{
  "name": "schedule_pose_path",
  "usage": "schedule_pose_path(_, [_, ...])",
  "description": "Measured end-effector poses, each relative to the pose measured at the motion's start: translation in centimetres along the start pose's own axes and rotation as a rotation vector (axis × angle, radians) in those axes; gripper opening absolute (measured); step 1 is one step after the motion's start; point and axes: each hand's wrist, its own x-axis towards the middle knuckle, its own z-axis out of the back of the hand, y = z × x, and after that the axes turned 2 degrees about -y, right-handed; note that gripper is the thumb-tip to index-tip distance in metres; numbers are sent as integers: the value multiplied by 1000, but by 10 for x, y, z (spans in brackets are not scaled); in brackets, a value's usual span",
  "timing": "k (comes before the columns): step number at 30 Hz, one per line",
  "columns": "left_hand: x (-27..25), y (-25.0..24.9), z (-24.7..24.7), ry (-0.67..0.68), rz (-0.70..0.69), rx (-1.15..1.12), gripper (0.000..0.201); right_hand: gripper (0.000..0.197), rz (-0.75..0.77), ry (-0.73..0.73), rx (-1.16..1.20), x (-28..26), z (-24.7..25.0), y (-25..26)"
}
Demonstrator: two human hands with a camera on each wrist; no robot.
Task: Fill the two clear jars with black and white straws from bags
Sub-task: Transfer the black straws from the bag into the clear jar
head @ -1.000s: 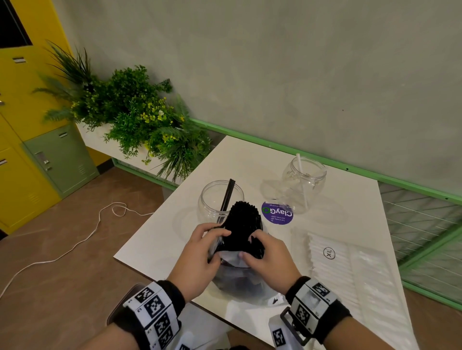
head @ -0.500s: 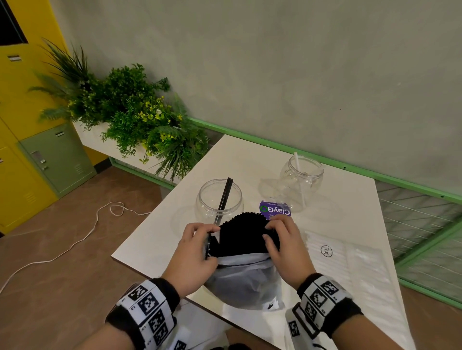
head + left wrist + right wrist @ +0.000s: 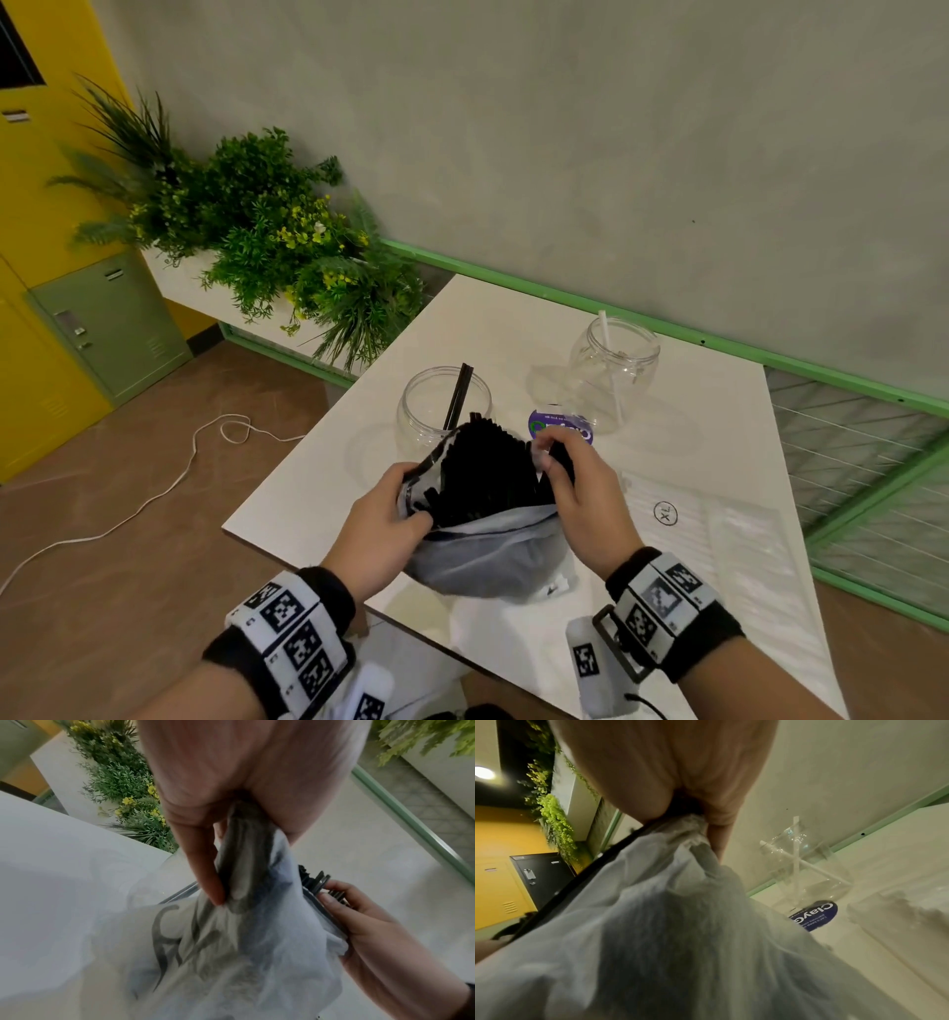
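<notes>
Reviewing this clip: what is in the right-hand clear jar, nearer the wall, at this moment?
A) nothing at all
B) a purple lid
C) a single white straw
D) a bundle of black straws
C: the head view shows one white straw leaning inside the right jar, while the black straws sit in the bag that both hands hold.

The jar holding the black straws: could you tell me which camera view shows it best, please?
The head view: the jar stands whole on the table, black straws leaning inside. The left wrist view shows only a faint sliver of it beside the bag; the right wrist view shows the other jar instead.
</notes>
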Motion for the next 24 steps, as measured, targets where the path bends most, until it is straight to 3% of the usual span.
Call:
schedule_pose_path(6, [6,11,0,-61,46,-20,34,17,-3,48,-100,-6,2,-26])
schedule_pose_path(13, [10,13,-1,-87,59,-19,29,30,115,-80,-232,-7,1,-19])
schedule_pose_path(17, [13,13,0,-89,74,-12,30,28,351,-144,-269,-20,-2,1])
schedule_pose_path(20, [15,13,0,-91,78,-3,31,16,522,26,-275,-26,-10,10])
schedule_pose_path(24, [16,9,-3,-112,77,-70,30,28,448,176,-450,-19,-17,6])
